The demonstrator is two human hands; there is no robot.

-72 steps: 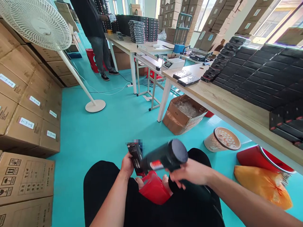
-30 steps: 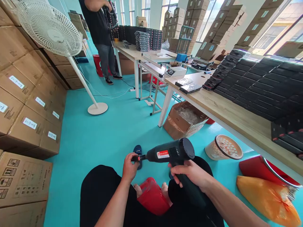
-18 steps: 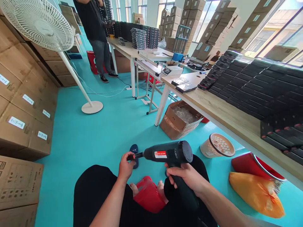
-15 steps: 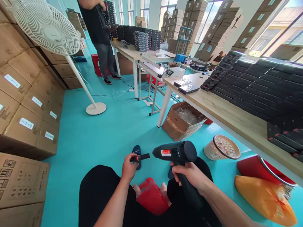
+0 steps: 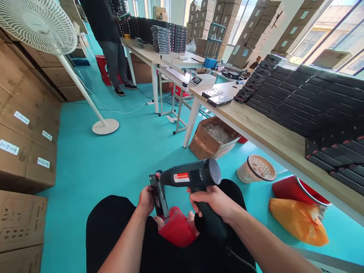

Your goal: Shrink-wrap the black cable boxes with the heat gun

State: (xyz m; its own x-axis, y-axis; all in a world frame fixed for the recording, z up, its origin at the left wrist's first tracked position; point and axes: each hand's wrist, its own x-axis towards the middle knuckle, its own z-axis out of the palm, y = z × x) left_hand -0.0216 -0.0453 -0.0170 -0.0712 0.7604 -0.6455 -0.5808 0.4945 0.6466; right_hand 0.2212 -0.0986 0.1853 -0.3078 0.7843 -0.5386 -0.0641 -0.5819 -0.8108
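Lower centre, the right hand grips a heat gun, its front end right by the top of the black box held in the left hand. A fan stands upper left; dark packs crowd the counter at right.

Glossy turquoise floor, wood-topped table, bright windows

Fan cut by left edge; held black box printed illegibly small.
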